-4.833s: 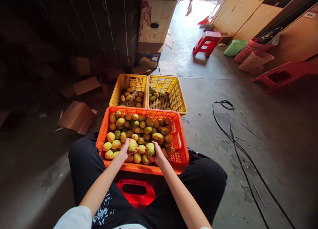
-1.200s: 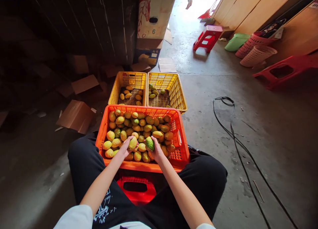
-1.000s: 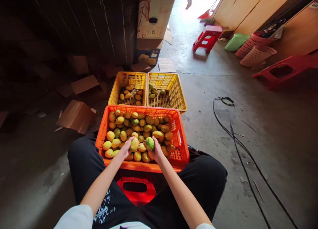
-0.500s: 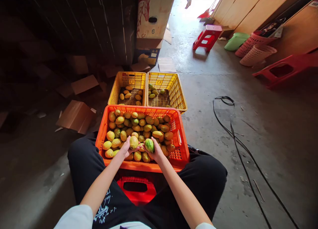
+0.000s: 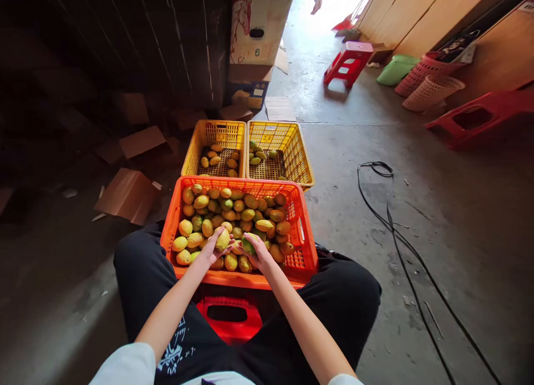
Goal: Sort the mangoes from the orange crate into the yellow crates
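Observation:
My left hand [image 5: 212,250] is closed around a yellow oval fruit [image 5: 223,240], held just above the pile. A greener fruit [image 5: 247,246] is gripped in my right hand [image 5: 261,252], whose fingers partly cover it. Both hands are over the near half of an orange plastic crate [image 5: 309,237]. Inside lie many loose oval fruits [image 5: 228,215], mostly yellow with some green; their exact kind is unclear. Those beneath my hands are partly hidden.
Beyond the crate stand a left yellow crate [image 5: 189,151] with several yellowish fruits and a right yellow crate [image 5: 301,151] with greener ones. Cardboard [image 5: 127,195] lies at left. A black cable [image 5: 411,257] runs along the right floor, with a red stool [image 5: 349,63] farther off.
Both hands have turned their fruits slightly. My right fingers now cover more of the green fruit, and the yellow one has shifted a little left and up. The crates stay put.

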Demonstrator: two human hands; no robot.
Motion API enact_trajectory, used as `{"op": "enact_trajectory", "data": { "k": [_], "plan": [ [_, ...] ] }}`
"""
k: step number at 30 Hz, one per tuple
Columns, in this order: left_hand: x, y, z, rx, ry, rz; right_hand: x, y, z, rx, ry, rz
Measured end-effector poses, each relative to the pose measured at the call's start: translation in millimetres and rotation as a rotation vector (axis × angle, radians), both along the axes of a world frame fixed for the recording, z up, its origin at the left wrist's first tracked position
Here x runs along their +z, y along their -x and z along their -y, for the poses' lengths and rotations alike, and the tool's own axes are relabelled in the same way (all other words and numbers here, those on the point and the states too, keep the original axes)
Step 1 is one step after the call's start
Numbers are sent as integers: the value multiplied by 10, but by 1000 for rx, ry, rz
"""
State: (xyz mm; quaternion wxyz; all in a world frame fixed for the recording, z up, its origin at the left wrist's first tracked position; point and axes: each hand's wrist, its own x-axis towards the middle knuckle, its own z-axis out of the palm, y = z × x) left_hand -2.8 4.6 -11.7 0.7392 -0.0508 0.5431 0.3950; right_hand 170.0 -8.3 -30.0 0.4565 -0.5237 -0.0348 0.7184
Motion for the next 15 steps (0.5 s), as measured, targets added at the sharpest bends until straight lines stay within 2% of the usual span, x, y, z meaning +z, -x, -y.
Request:
{"op": "enact_trajectory", "data": {
  "k": [6, 11, 15],
  "plan": [
    [53, 2, -24, 67, 7, -13, -20, -5, -50, -57, 85, -22],
    [42, 1, -19, -14, 51, -90, -43, 10, -80, -57, 134, -11],
    [-2, -8, -8, -33, 12, -98, -90, 23, -86, -69, 105, 14]
  ]
}}
